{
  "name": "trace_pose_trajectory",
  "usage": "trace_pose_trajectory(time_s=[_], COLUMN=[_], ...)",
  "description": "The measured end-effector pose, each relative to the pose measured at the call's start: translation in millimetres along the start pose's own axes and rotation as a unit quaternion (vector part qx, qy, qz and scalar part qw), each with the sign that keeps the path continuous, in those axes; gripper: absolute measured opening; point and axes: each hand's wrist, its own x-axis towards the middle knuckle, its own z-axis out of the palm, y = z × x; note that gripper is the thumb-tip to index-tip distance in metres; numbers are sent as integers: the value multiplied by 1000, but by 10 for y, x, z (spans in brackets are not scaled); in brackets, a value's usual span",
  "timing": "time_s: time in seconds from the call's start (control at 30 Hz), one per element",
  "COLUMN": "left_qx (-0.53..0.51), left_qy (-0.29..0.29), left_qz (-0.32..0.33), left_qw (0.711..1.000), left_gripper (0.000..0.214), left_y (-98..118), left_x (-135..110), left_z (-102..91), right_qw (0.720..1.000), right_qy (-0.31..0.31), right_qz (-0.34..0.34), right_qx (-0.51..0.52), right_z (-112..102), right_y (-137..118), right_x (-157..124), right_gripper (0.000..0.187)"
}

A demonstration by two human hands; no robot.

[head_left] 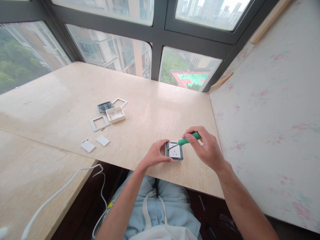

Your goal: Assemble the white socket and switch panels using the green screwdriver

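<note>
A wall socket (175,150) with a white face and dark grey frame lies on the stone-look counter, close to its front edge. My left hand (157,154) grips it from the left, fingers at the far side and thumb at the near side. In my right hand (205,146) is a screwdriver (188,138) with a green handle, held at a slant. Its thin shaft crosses the socket face, and the tip meets the left side of the frame. Whether a screw sits under the tip is too small to tell.
Left of the socket lie a white mounting box (115,115), a dark grey socket back (105,106), white frames (100,123) and white cover plates (88,146). A white cable (62,188) hangs over the counter edge. A papered wall (270,110) borders the right; windows stand behind.
</note>
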Motion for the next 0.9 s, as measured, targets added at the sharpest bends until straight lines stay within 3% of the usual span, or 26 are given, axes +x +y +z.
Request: trace_pose_trajectory(time_s=[0.27,0.63,0.77,0.9], left_qx=[2,10,11,9], left_qy=[1,2,1,2], left_qz=[-2,-6,-4,4], left_qw=[1000,1000,1000,1000], left_gripper=[84,84,85,84], left_y=[-16,-25,-31,-29], left_x=[-5,-15,-15,-9], left_z=[5,13,18,21], right_qw=[997,992,994,994], right_qy=[57,93,68,-15], right_qz=[52,68,16,-70], right_qx=[-11,-55,-80,-82], right_z=[36,57,33,7], right_y=[50,126,127,33], right_x=[22,82,91,98], right_gripper=[16,19,19,22])
